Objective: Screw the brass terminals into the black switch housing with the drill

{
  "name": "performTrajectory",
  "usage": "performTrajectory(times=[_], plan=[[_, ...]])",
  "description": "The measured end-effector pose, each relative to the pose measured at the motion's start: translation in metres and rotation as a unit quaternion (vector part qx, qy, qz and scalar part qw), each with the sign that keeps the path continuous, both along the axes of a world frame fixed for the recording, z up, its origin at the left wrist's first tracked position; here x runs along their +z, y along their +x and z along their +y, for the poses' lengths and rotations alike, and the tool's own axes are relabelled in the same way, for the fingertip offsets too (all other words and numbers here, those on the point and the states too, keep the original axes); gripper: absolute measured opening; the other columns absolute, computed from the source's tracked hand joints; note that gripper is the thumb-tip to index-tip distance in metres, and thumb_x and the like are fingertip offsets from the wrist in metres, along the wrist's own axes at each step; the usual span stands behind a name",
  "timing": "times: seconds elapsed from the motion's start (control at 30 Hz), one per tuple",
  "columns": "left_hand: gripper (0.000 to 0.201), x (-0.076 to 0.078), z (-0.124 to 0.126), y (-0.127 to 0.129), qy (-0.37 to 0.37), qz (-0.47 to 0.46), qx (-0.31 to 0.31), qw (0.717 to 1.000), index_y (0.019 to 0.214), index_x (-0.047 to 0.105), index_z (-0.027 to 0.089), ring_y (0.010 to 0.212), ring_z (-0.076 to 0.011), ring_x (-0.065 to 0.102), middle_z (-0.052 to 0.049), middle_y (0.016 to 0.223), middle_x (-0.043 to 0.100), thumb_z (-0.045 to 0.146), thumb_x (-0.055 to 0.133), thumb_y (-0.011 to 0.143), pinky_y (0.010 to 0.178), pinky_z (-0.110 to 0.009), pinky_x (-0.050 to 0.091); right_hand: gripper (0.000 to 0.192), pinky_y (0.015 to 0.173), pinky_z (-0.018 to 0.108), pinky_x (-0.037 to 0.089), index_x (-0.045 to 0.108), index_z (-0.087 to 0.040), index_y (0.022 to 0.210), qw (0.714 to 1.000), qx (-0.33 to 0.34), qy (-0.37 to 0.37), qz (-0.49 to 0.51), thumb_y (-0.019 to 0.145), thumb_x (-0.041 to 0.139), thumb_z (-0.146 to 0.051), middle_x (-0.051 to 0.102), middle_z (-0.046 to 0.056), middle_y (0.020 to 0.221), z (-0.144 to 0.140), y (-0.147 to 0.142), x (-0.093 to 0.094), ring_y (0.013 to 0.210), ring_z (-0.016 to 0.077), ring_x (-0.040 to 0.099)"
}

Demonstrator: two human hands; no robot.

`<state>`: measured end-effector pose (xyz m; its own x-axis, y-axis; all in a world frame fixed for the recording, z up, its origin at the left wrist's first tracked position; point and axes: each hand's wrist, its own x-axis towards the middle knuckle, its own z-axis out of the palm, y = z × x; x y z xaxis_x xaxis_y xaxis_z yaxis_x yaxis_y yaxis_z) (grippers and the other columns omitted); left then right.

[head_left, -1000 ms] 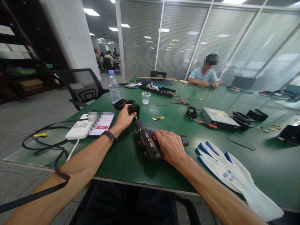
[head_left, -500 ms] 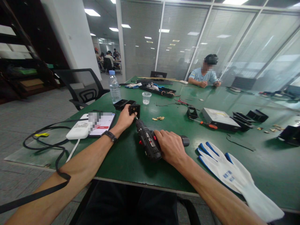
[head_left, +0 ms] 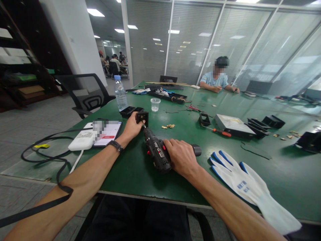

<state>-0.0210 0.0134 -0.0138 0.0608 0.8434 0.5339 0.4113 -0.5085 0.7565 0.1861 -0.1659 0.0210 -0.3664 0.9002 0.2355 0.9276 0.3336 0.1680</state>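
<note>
Two bare hands work above one green table [head_left: 140, 182]. The right hand [head_left: 182, 155] has its grip wrapped around the handle of a single cordless drill [head_left: 157, 152], which lies on its side, bit pointing to the left hand [head_left: 132, 127]. That hand's grip pinches one black plastic housing [head_left: 145, 116] just ahead of the drill; the bit's tip meets it by the thumb, too small to tell whether it touches a screw. One dark wristband [head_left: 115, 146] circles the left wrist.

Just beyond the left hand sit two open black boxes [head_left: 127, 111], with one blue-capped water bottle [head_left: 120, 97] behind them and one clear plastic cup [head_left: 155, 106] to the right. One small cluster of brass pieces [head_left: 171, 126] lies nearer, its pieces too small to count. One phone [head_left: 106, 140] lies beside one white power bank [head_left: 84, 138] on the left.

To the right are one white glove with blue fingertips [head_left: 247, 184], one orange-and-black screwdriver [head_left: 223, 133] and one metal-cased drive [head_left: 230, 124]. One person [head_left: 214, 80] in a light blue shirt sits across the table.
</note>
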Motion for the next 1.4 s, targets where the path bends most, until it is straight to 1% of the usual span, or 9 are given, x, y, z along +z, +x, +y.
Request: performTrajectory(times=[0.17,0.47,0.63,0.77,0.93,1.1,1.27,1.4], plan=[[0.039,-0.0018,0.0023,0.0018,-0.02,-0.036,-0.016,0.999,0.112,0.056,0.018,0.104,-0.0211,0.063,-0.008,0.112,0.068,0.022,0.066,0.074,0.098,-0.038,0.048,0.031,0.073,0.035,0.038,0.053,-0.02,0.111,1.0,-0.002,-0.001,0.0,0.081,0.059,-0.018,0.067,0.007,0.1,-0.0002,-0.0007,-0.0004,0.089,0.0231,0.063],[0.037,-0.0022,0.0034,0.0019,-0.045,-0.031,-0.019,0.998,0.111,0.056,0.016,0.102,-0.022,0.065,-0.009,0.111,0.069,0.024,0.067,0.076,0.095,-0.039,0.049,0.032,0.073,0.035,0.037,0.053,-0.02,0.111,1.0,-0.004,-0.004,-0.004,0.08,0.058,-0.018,0.067,0.008,0.102,0.0019,-0.0013,-0.0013,0.089,0.0232,0.062],[0.034,-0.0037,0.0059,0.0012,-0.04,-0.018,-0.011,0.999,0.109,0.056,0.016,0.103,-0.0223,0.064,-0.009,0.111,0.068,0.024,0.066,0.078,0.096,-0.039,0.049,0.035,0.073,0.035,0.037,0.053,-0.02,0.112,1.0,-0.004,-0.007,-0.003,0.078,0.06,-0.017,0.067,0.008,0.101,0.0027,-0.0016,-0.0017,0.09,0.0238,0.062],[0.033,-0.0025,0.0042,0.0018,-0.041,-0.013,-0.008,0.999,0.109,0.055,0.016,0.103,-0.0222,0.064,-0.01,0.11,0.068,0.022,0.066,0.078,0.096,-0.038,0.049,0.033,0.073,0.035,0.037,0.053,-0.02,0.113,1.0,-0.007,-0.009,-0.002,0.081,0.058,-0.016,0.066,0.008,0.101,0.0028,-0.0012,-0.003,0.088,0.0234,0.062],[0.035,-0.0043,0.0053,0.0016,-0.032,-0.019,-0.012,0.999,0.111,0.055,0.016,0.104,-0.0226,0.064,-0.01,0.111,0.068,0.022,0.066,0.078,0.096,-0.039,0.048,0.037,0.073,0.035,0.036,0.053,-0.02,0.114,1.0,-0.009,-0.012,-0.004,0.077,0.06,-0.017,0.066,0.008,0.1,0.0024,-0.0009,-0.0039,0.088,0.0238,0.061],[0.035,-0.0084,0.0091,0.0,-0.028,-0.012,-0.01,0.999,0.111,0.056,0.017,0.102,-0.0235,0.065,-0.009,0.11,0.068,0.025,0.067,0.078,0.094,-0.04,0.049,0.035,0.072,0.036,0.036,0.053,-0.02,0.114,1.0,-0.009,-0.008,-0.005,0.079,0.058,-0.016,0.066,0.007,0.1,0.0022,-0.0008,-0.004,0.088,0.0241,0.062],[0.034,-0.0073,0.0079,0.0006,-0.029,-0.005,-0.002,1.0,0.109,0.057,0.017,0.101,-0.0234,0.065,-0.009,0.11,0.069,0.025,0.067,0.078,0.093,-0.039,0.05,0.034,0.071,0.036,0.036,0.053,-0.02,0.113,1.0,-0.01,-0.009,-0.006,0.08,0.059,-0.016,0.066,0.007,0.099,0.0028,-0.001,-0.004,0.087,0.0241,0.062],[0.037,-0.0066,0.0081,0.001,-0.032,-0.009,-0.005,0.999,0.113,0.056,0.017,0.105,-0.0243,0.065,-0.01,0.113,0.069,0.026,0.067,0.078,0.096,-0.04,0.049,0.035,0.072,0.035,0.036,0.052,-0.02,0.114,1.0,-0.013,-0.01,-0.011,0.08,0.059,-0.018,0.066,0.007,0.101,0.0032,-0.0013,-0.0031,0.088,0.0239,0.061]])
